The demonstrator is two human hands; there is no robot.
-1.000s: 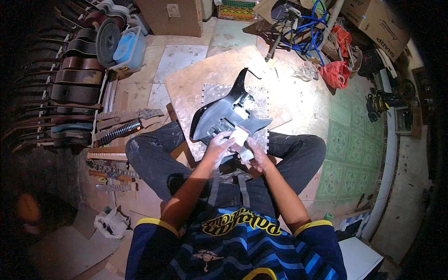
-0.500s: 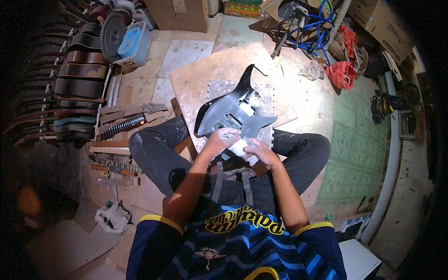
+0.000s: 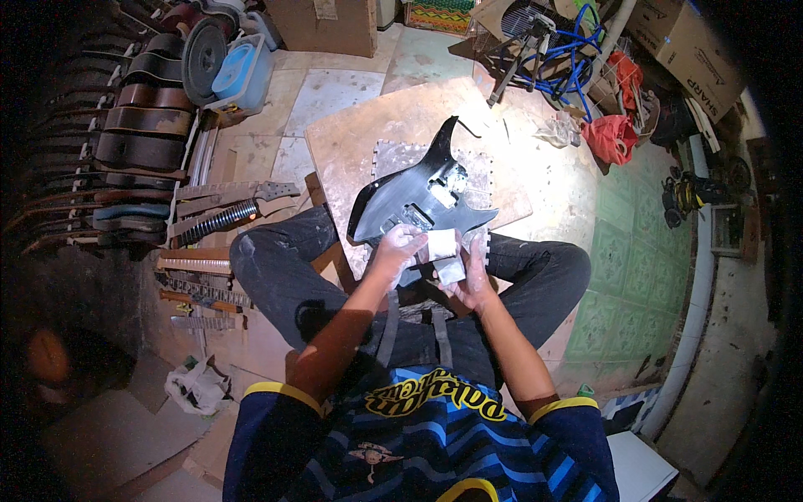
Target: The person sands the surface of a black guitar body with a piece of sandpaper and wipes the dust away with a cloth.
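A black electric guitar body [image 3: 422, 192] with cut-out cavities lies in front of me, its surface dulled by pale dust. Over its near edge my left hand [image 3: 401, 249] pinches a white rectangular piece [image 3: 442, 243], flat like a folded sheet or thin pad. Just below that is a second pale piece [image 3: 450, 270], held in my right hand [image 3: 475, 274], whose fingers are partly stretched upward. Whether the two pieces are joined cannot be made out. White dust coats both hands.
Under the guitar body are a grey foam mat [image 3: 401, 155] and a wooden board [image 3: 343, 125]. Guitar necks [image 3: 222, 222] lie left of my knee; several guitar bodies [image 3: 138, 151] stand in a row beyond. A fan with blue hose [image 3: 573, 75] and a red bag [image 3: 609, 138] are at far right.
My hands have spread slightly apart, and the white piece now shows flat with the second piece below it. My right hand has turned and its fingers have straightened. The guitar body stays put.
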